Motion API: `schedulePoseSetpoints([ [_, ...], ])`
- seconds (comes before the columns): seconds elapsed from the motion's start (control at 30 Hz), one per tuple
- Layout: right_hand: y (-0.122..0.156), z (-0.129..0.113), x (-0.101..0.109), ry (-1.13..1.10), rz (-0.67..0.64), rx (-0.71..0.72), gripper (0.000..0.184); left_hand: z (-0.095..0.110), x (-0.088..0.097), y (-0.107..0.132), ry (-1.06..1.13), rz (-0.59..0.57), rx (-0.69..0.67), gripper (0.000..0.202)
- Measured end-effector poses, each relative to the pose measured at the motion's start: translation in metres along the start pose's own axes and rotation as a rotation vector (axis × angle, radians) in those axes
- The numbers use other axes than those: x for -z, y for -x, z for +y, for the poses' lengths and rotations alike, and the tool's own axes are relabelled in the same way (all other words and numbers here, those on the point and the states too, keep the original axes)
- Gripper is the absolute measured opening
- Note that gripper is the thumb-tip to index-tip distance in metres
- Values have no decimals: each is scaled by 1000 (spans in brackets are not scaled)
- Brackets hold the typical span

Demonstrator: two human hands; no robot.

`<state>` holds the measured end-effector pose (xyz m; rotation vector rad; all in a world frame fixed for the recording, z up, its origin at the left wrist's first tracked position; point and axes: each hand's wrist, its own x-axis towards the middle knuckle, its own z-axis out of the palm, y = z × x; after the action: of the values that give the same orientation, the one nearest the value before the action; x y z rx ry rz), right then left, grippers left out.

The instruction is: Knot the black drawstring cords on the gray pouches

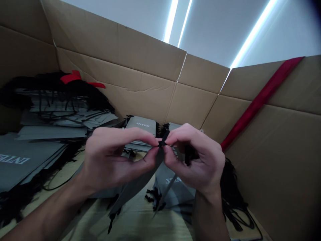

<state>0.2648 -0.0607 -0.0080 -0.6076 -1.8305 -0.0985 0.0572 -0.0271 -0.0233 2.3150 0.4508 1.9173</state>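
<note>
My left hand and my right hand meet in the middle of the view, each pinching with thumb and index finger. Between the fingertips is a black cord, crossed or knotted at the pinch; its exact form is too small to tell. From there a grey drawstring bag hangs down below my hands, seen nearly edge-on, with a black cord end at its lower corner. More black cord shows inside the curled fingers of my right hand.
Stacked grey bags with black cords rise at the left, a red strip on top. More INTEX-printed bags stand behind my hands and below. Black cords lie at right. Cardboard walls enclose the table; a red band crosses one.
</note>
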Motion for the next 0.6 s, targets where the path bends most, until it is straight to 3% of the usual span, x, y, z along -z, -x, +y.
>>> schedulePoseSetpoints([
  [0.3, -1, -3, -11, -170, 75, -46, 26, -1, 2, -9, 350, 6, 173, 24],
  [0.43, 0, -1, -10, -138, 136, -48, 18, -3, -4, -10, 458, 5, 272, 20],
  [0.6, -3, 3, -7, -9, 166, 1, 18, -5, -12, -7, 519, -172, 385, 15],
])
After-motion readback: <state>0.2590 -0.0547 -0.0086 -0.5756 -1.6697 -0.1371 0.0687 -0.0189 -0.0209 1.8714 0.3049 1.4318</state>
